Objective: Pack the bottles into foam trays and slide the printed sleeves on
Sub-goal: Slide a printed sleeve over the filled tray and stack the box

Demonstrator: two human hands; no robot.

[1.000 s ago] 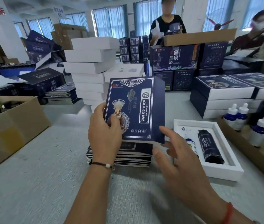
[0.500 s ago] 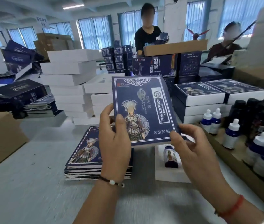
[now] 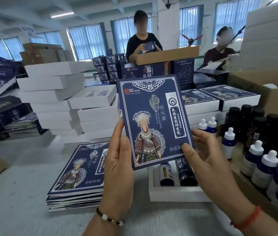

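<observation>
Blue sleeve [image 3: 153, 120] upright above a foam tray [image 3: 177, 193], left hand [image 3: 117, 166] and right hand [image 3: 201, 160] each clamped on a lower corner.

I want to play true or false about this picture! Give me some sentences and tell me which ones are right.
1. Both hands hold the sleeve. True: the left hand and the right hand grip its lower corners.
2. The tray is empty. False: two bottles lie in it.
3. A stack of sleeves lies on the table. True.
4. The sleeve is red. False: it is dark blue with white print.
5. The dropper bottles on the right have black caps. False: their caps are white.
</observation>
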